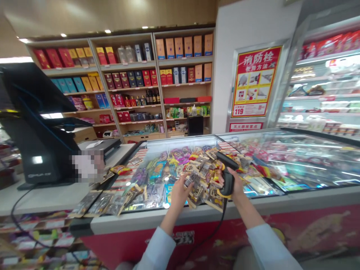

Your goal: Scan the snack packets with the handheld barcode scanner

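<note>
Right of centre in the frame, a corded barcode scanner (228, 179) is gripped by its handle (228, 184) in the right hand (237, 183), apparently to keep its head (227, 160) above snack packets (203, 162) heaped on the glass-topped chest freezer (126, 225); one packet (193, 177) seems pinched by the left hand (179, 193).

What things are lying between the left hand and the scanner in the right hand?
In the head view, overlapping snack packets lie between the left hand and the scanner in the right hand, on top of the freezer.
</note>
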The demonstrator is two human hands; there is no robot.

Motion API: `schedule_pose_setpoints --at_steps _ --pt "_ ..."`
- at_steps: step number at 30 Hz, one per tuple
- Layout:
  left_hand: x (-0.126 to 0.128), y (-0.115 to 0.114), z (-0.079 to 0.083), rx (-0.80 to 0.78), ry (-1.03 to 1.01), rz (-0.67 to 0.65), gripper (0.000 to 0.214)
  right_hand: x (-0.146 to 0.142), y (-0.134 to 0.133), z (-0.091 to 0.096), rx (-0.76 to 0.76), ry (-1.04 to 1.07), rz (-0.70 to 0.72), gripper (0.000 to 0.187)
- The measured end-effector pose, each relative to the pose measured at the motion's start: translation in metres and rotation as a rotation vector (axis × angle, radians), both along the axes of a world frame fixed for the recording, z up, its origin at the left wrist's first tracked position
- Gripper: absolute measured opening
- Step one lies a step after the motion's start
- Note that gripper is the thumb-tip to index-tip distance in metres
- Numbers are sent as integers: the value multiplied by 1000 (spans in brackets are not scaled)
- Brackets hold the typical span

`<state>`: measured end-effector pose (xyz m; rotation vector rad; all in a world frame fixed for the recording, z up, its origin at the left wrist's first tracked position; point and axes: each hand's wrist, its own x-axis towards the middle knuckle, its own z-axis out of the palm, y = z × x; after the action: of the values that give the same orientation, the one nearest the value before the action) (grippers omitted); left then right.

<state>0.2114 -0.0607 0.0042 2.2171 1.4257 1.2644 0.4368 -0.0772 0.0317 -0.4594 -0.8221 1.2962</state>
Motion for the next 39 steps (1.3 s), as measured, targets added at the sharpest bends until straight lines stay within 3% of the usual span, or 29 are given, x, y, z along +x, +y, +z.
schedule_pose_setpoints --at_steps 4,6,9,14,22,31,39 --pt "17 -9 -6 226 131 89 42 24 -5 -15 -51 37 -15 22" --pt "22 -13 -8 275 248 65 43 28 -4 -24 -63 64 -33 22" --pt "27 -16 -10 276 393 1 47 27 -1 -34 -71 97 -99 19" --pt "31 -10 -14 241 490 7 61 21 5 -40 -162 34 -101 21" --pt "46 5 -13 218 453 53 63 20 20 -32 -208 2 -115 23" --pt "41 1 -13 176 261 99 71 23 21 -37 -218 40 -64 24" --pt "39 1 -14 207 239 141 57 23 20 -34 -197 33 -75 22"
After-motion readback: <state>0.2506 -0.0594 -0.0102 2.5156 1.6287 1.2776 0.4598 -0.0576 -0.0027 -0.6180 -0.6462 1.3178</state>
